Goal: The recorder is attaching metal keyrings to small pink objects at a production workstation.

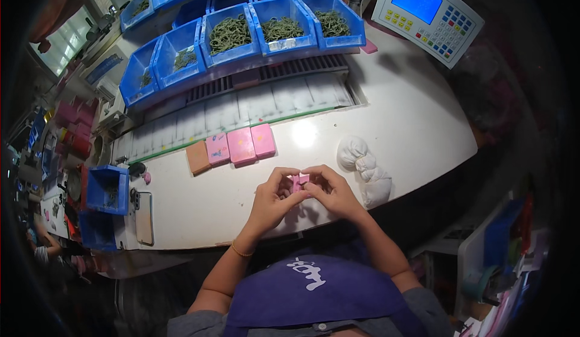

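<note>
Close to the table's front edge, my left hand (277, 197) and my right hand (331, 193) meet around a small pink piece (297, 183). It looks like part of a pink block such as those lying farther off. Both hands pinch it with thumbs and bent fingers. Something small and dark shows at the thumbs, too small to make out. Just right of my right hand lies a knotted white cloth bundle (366, 171). Beyond my left hand, a tan block (198, 158) and pink blocks (241, 146) lie side by side in a row.
Blue bins (229, 35) at the back hold heaps of dark green loops. Below them runs a pale panel with a green edge (241, 126). A keypad console with a blue screen (426, 19) stands back right. At left are a phone (144, 218) and more blue bins (107, 190).
</note>
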The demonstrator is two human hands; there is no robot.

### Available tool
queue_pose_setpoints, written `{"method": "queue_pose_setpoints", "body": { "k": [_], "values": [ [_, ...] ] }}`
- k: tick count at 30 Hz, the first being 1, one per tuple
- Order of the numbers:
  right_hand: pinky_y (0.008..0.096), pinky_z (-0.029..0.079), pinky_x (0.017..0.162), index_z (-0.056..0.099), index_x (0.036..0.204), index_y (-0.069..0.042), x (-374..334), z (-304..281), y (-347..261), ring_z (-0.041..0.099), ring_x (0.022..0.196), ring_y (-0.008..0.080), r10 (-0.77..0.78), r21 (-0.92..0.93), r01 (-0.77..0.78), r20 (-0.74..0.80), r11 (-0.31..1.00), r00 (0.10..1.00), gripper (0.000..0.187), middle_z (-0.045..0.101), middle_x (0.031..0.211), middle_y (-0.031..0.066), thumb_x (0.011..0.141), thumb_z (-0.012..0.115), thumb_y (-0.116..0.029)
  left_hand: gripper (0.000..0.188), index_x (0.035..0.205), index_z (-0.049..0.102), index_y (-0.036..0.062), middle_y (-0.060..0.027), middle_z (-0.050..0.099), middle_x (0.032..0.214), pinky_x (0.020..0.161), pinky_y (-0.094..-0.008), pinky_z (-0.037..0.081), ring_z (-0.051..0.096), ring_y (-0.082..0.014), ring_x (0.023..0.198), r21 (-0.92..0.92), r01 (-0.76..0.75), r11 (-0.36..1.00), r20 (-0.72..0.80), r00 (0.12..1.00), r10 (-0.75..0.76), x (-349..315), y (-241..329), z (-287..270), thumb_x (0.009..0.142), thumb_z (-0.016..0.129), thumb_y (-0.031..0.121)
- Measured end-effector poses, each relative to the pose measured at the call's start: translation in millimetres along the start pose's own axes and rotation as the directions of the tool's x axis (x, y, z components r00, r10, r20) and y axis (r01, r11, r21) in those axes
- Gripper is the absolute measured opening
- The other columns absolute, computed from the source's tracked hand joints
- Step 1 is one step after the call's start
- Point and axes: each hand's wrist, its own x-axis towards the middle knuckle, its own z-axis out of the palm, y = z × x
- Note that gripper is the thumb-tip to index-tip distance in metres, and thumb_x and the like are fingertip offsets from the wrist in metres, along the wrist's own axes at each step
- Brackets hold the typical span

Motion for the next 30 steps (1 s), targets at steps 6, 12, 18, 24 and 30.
{"method": "queue_pose_setpoints", "body": {
  "k": [6, 12, 18, 24, 30],
  "values": [
    [0.0254, 0.053, 0.072, 0.058, 0.118, 0.002, -7, 9, 9, 0.065, 0.083, 0.0098, -0.250, -0.224, 0.220, -0.116, 0.950, 0.961, 0.023, 0.066, 0.092, 0.0081, 0.097, 0.060, -0.008, 0.043, 0.123, 0.053, 0.0015, -0.0041, 0.064, 0.086, 0.055, -0.0193, 0.046, 0.060, -0.0061, 0.066, -0.037, 0.056, 0.998, 0.020, 0.998, -0.055, 3, 5, 3, 0.086, 0.074, 0.007],
    [0.0239, 0.051, 0.062, 0.058, 0.117, 0.004, 8, 11, 18, 0.064, 0.066, 0.0099, 0.117, 0.242, -0.035, -0.330, 0.970, 0.937, 0.023, 0.067, 0.090, 0.0110, 0.098, 0.058, -0.008, 0.045, 0.128, 0.048, 0.0013, -0.0076, 0.061, 0.100, 0.066, -0.0226, 0.050, 0.062, -0.0105, 0.082, -0.362, 0.025, 0.932, -0.138, 0.987, -0.080, -12, -19, -23, 0.088, 0.068, 0.003],
    [0.0287, 0.050, 0.070, 0.053, 0.132, 0.001, 15, 16, 0, 0.061, 0.082, 0.0127, -0.337, -0.509, 0.085, -0.426, 0.856, 0.840, 0.046, 0.058, 0.116, 0.0156, 0.090, 0.068, -0.011, 0.038, 0.120, 0.057, 0.0047, -0.0081, 0.058, 0.107, 0.082, -0.0286, 0.048, 0.053, -0.0143, 0.102, 0.110, -0.157, 0.981, -0.190, 0.966, 0.176, -12, -21, -3, 0.086, 0.070, 0.014],
    [0.0246, 0.045, 0.069, 0.047, 0.130, -0.001, -31, 37, -14, 0.057, 0.076, 0.0108, 0.162, 0.102, -0.146, -0.167, 0.984, 0.973, 0.038, 0.063, 0.090, 0.0060, 0.096, 0.061, -0.009, 0.041, 0.114, 0.058, -0.0013, -0.0093, 0.062, 0.099, 0.082, -0.0283, 0.048, 0.061, -0.0158, 0.090, -0.234, -0.163, 0.958, -0.358, 0.931, 0.071, -13, -37, 4, 0.102, 0.050, 0.037],
    [0.0323, 0.048, 0.069, 0.061, 0.110, -0.005, -41, 63, -7, 0.060, 0.076, 0.0176, -0.222, -0.174, 0.218, -0.004, 0.960, 0.975, 0.024, 0.061, 0.086, 0.0067, 0.086, 0.062, 0.000, 0.060, 0.109, 0.058, -0.0036, -0.0092, 0.062, 0.080, 0.055, -0.0280, 0.051, 0.063, -0.0170, 0.068, -0.807, -0.093, 0.583, -0.253, 0.947, -0.199, -12, -10, -1, 0.102, 0.041, 0.053]
  ]
}}
